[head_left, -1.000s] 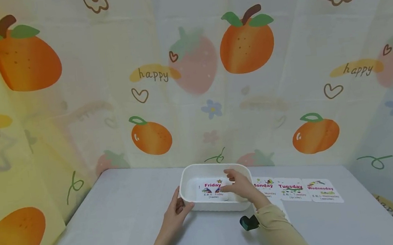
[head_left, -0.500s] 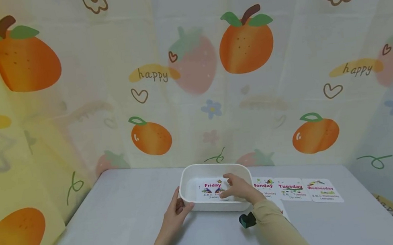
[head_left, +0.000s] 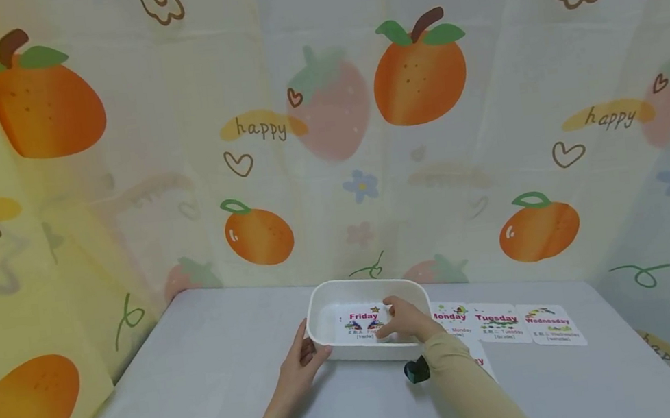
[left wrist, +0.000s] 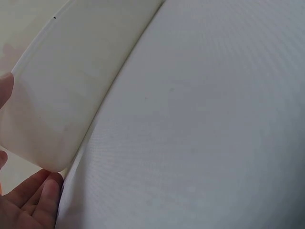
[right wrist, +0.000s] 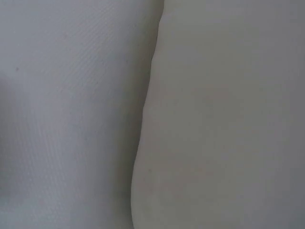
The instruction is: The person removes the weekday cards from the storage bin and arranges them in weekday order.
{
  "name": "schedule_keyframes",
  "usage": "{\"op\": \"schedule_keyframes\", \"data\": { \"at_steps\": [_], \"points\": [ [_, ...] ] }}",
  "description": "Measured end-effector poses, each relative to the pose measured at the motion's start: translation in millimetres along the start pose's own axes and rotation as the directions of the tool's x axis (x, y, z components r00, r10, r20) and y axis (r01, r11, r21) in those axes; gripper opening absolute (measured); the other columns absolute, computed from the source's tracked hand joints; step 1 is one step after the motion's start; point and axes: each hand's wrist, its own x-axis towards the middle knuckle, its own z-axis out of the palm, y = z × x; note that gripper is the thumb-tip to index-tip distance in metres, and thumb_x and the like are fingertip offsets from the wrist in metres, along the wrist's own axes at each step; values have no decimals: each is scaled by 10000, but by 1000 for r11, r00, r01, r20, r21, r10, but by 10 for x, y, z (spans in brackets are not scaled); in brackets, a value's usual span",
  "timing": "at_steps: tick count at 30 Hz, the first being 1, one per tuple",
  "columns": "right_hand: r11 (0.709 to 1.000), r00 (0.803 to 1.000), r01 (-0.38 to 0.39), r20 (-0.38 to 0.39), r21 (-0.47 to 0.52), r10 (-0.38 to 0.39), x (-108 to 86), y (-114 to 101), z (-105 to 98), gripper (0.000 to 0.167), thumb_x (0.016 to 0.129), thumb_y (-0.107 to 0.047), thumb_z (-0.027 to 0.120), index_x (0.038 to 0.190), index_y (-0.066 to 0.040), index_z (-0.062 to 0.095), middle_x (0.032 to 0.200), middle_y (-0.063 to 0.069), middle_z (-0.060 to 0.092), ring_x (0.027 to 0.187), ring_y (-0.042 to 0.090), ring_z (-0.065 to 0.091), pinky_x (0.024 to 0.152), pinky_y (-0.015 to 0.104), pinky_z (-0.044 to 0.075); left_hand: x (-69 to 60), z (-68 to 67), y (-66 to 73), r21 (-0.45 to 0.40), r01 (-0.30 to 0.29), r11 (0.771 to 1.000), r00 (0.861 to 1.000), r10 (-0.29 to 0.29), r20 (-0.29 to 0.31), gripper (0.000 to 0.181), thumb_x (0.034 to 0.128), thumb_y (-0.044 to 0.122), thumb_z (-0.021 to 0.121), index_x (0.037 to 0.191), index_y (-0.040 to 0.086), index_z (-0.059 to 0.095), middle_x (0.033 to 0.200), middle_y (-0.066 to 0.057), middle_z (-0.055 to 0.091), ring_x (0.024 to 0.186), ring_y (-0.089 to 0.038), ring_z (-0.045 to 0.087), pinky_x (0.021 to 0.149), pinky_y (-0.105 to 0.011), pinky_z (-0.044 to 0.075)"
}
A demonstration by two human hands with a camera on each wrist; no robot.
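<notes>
Steady with my left hand, gripping the white box by its near left corner, out by the table's far edge! I'd say good handling of the Friday card calls for that brace, then a light edge pinch, no bending. The card sits inside, print up, left of my right hand. Over the box's right half, that thumb's at the card's right edge, index apart; whether it's pinching anything, I can't tell.
</notes>
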Motion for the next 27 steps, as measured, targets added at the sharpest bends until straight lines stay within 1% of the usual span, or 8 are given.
{"op": "schedule_keyframes", "data": {
  "at_steps": [4, 7, 9, 12, 15, 21, 27],
  "points": [
    [1000, 1000, -17, -5, -6, 17, 24, 17, 5, 776, 682, -115, 813, 1327, 58, 417, 1171, 224, 517, 1047, 322, 495, 951, 458, 386, -7, 11, -4, 6, 4, 1000, 1000, -4, -9, 807, 835, 465, 647, 1478, 180, 250, 1247, -172, 524, 1161, -307, 484, 967, -423, 409],
    [1000, 1000, 7, -3, -10, -7, 43, 28, 1, 761, 691, -113, 808, 1323, 66, 424, 1166, 241, 521, 1057, 333, 495, 950, 456, 388, -15, 10, -2, 6, 2, 1000, 1000, -2, -12, 805, 832, 469, 649, 1475, 183, 257, 1243, -168, 524, 1156, -305, 485, 965, -428, 410],
    [999, 999, 37, -2, -32, -37, 53, 36, -2, 749, 692, -108, 804, 1317, 70, 433, 1140, 244, 530, 1038, 331, 500, 936, 457, 398, -15, 5, 7, 0, 5, 1000, 1000, -5, -10, 802, 831, 466, 651, 1475, 192, 258, 1243, -164, 523, 1156, -302, 485, 966, -426, 409],
    [996, 999, 51, -6, -77, -52, 64, 49, 7, 740, 696, -129, 804, 1320, 49, 447, 1114, 220, 541, 1019, 313, 503, 924, 447, 405, -14, 2, 9, -2, 4, 1000, 1000, -4, -1, 797, 836, 454, 651, 1475, 185, 257, 1247, -175, 518, 1160, -307, 481, 967, -426, 408],
    [994, 999, 34, -21, -102, -36, 77, 66, 32, 748, 695, -168, 808, 1328, 20, 456, 1120, 195, 546, 1038, 309, 500, 933, 442, 399, -9, -1, 11, -5, 10, 1000, 1000, -10, 2, 798, 837, 451, 653, 1476, 184, 256, 1246, -175, 519, 1161, -305, 481, 969, -420, 408],
    [992, 998, 0, -56, -127, -7, 107, 90, 80, 759, 684, -245, 815, 1327, -25, 476, 1145, 181, 541, 1086, 334, 476, 951, 471, 373, -12, -7, 20, -9, 1, 1000, 1000, -1, 4, 786, 841, 438, 654, 1473, 184, 261, 1229, -157, 529, 1154, -298, 485, 969, -419, 407],
    [986, 998, -27, -58, -163, 18, 138, 126, 100, 786, 660, -288, 825, 1332, -69, 482, 1161, 167, 520, 1102, 339, 455, 951, 498, 363, -18, -7, 24, -12, -5, 1000, 1000, 5, 10, 785, 843, 434, 653, 1473, 177, 261, 1225, -153, 529, 1151, -294, 485, 968, -420, 408]
  ]
}}
